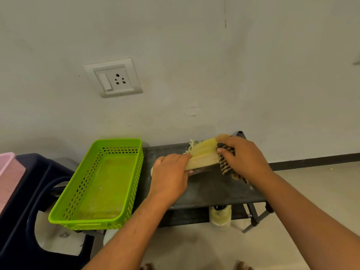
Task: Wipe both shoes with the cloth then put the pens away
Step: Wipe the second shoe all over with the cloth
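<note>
While left hand (169,176) clamps the shoe (202,154) tipped on the rack (214,191) top and right hand (245,156) fingers curl round the cloth (226,162), hard rubbing could shove shoe off the edge.

Green basket (97,184) flanks shelf (210,190) left; wall (194,55) behind.

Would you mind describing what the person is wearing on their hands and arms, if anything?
Nothing shows: the left hand and right hand are bare, with no gloves, rings, watch or bracelets visible. The left forearm and right forearm are uncovered down to the frame's lower edge, so no sleeve comes into view.
</note>
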